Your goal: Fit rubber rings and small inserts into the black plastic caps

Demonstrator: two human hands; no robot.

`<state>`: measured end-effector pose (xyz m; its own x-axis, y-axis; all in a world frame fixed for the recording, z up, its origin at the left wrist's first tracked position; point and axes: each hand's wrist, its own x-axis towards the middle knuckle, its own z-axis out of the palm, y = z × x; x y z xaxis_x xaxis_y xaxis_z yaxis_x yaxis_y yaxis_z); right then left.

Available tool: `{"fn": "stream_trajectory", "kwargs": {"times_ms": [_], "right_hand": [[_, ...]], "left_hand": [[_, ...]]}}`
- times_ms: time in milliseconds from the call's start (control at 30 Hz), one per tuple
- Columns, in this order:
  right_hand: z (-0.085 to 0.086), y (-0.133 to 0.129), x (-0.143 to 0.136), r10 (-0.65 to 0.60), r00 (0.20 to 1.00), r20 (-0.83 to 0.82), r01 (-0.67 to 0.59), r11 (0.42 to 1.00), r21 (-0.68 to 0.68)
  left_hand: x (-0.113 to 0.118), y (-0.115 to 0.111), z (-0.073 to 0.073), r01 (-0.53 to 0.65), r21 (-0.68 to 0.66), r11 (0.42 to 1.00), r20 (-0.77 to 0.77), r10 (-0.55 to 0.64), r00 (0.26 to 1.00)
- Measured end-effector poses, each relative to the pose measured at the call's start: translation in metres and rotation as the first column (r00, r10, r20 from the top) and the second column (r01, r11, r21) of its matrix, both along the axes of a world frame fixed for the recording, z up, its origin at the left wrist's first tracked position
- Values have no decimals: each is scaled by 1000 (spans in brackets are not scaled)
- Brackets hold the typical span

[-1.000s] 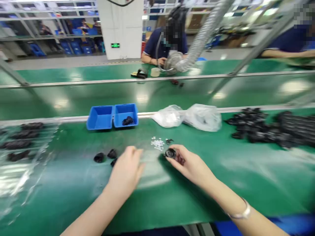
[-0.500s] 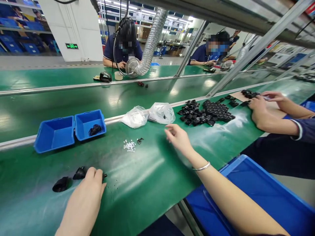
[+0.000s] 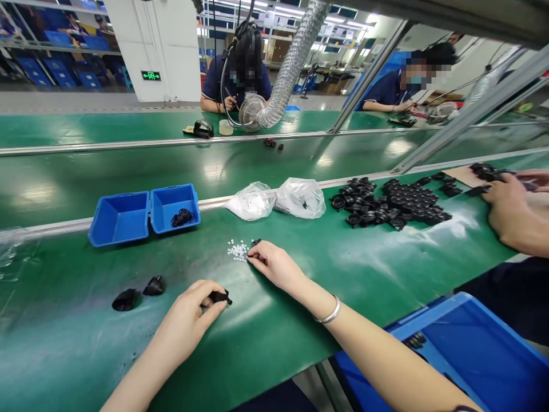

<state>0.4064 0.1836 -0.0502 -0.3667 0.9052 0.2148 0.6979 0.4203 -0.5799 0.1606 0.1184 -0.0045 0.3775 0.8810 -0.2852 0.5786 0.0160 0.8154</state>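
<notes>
A small black plastic part (image 3: 221,297) is pinched between the thumb and fingers of my left hand (image 3: 191,312), low over the green bench top. My right hand (image 3: 277,266), with a silver bangle on the wrist, has its fingertips together at the right edge of a little pile of white pieces (image 3: 237,250). Something dark and tiny shows at those fingertips; its kind is unclear. Partly covered by this hand is a small heap of black bits (image 3: 256,242). Left of my left hand lie two black cup-shaped parts (image 3: 126,299), (image 3: 153,285).
Two blue bins (image 3: 120,220) stand along the rail, one with black rings (image 3: 182,217). Beside them are two clear plastic bags (image 3: 300,197). Many black parts (image 3: 412,200) are heaped at right, near a co-worker's hands (image 3: 510,206). A large blue crate (image 3: 480,343) sits below the bench edge.
My right hand has come left and down to the small pile, its fingers closing. My left hand has moved right, away from the two cup-shaped parts, with the black part. The view has shifted.
</notes>
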Motion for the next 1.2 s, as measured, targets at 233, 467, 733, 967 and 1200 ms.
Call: {"fn": "stream_trajectory", "kwargs": {"times_ms": [233,467,733,967,1200], "right_hand": [[-8,0,-3,68,973,222,-129,953,274],[-12,0,-7,48,978,201,-107,951,290],[18,-13,-9,111,985,-135,-90,983,157],[31,-44,-32,281,908,-310,-293,956,7],[18,-47,-39,315,933,-172,-303,948,94]], "left_hand": [[11,-1,0,63,-421,905,466,157,871],[19,-4,-5,-8,-478,878,566,315,762],[19,-1,-13,-147,-348,926,440,300,847],[22,-6,-22,-213,-70,974,332,224,916],[23,-10,-25,-110,208,972,81,95,992]]}}
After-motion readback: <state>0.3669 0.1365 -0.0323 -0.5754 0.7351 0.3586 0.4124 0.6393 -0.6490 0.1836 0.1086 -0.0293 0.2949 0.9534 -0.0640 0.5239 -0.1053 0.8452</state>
